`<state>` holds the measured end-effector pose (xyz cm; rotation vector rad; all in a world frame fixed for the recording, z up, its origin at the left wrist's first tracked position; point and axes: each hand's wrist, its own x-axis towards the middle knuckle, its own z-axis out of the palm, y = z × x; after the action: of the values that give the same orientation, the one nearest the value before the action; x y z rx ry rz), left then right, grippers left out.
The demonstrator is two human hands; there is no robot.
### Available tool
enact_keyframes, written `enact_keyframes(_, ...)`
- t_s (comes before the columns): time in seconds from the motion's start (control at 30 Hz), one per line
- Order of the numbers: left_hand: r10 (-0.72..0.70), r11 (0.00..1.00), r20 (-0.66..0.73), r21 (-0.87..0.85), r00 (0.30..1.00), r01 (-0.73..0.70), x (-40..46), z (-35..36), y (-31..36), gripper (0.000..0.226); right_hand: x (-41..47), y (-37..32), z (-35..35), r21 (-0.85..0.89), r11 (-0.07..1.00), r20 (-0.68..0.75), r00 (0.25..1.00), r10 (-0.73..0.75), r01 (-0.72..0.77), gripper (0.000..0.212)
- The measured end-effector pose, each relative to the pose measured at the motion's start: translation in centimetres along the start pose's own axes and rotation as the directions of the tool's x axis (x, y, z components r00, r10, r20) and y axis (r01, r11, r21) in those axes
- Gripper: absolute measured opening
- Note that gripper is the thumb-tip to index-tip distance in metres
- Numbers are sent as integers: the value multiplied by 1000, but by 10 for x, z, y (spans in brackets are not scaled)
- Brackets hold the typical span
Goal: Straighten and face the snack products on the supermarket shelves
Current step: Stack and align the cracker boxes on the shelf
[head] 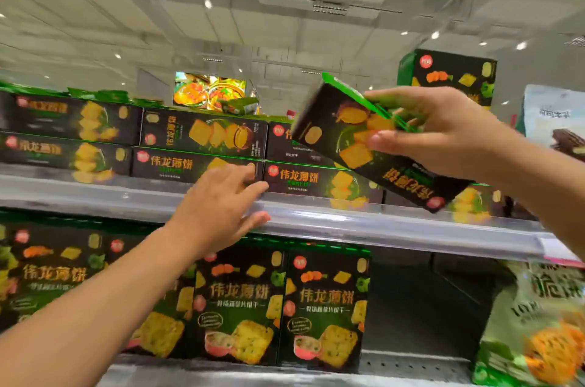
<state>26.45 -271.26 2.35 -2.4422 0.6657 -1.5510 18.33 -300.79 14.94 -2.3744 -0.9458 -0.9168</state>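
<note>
My right hand (pixel 443 130) grips a long black-and-green biscuit box (pixel 345 139), held tilted and upside down in the air in front of the top shelf. Flat boxes of the same kind (pixel 202 133) lie stacked two high along that shelf. My left hand (pixel 221 206) reaches with straight fingers to the lower stacked box (pixel 177 165), fingertips touching its front at the shelf edge. Upright boxes of the same brand (pixel 326 307) stand on the shelf below.
A clear plastic rail (pixel 348 225) runs along the top shelf's front edge. One upright box (pixel 449 76) stands on the stack at the right. Pale green snack bags (pixel 538 323) fill the lower right. There is a dark gap (pixel 421 301) beside the lower boxes.
</note>
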Motion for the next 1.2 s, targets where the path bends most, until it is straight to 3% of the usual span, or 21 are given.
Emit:
enact_keyframes(0.13,-6,992,-73,-125,997,-3,-5,22,-9,51,72,-28,-6,-293,956,-76,997,-16,-7,51)
enact_keyframes(0.27,-47,982,-18,-183,999,43,-9,25,-14,57,129,-43,3,-500,865,-70,998,6,-40,46)
enact_keyframes(0.37,15,985,-34,-171,999,-21,-8,25,-15,54,157,-41,18,-538,843,-1,1000,26,-23,42)
enact_keyframes(0.57,61,981,-80,-177,995,-75,-8,32,-18,54,180,-19,45,-603,797,229,952,201,-23,24)
enact_keyframes(1.2,104,984,-173,-123,979,-126,-8,34,-18,51,194,-7,54,-727,683,236,912,337,-64,18)
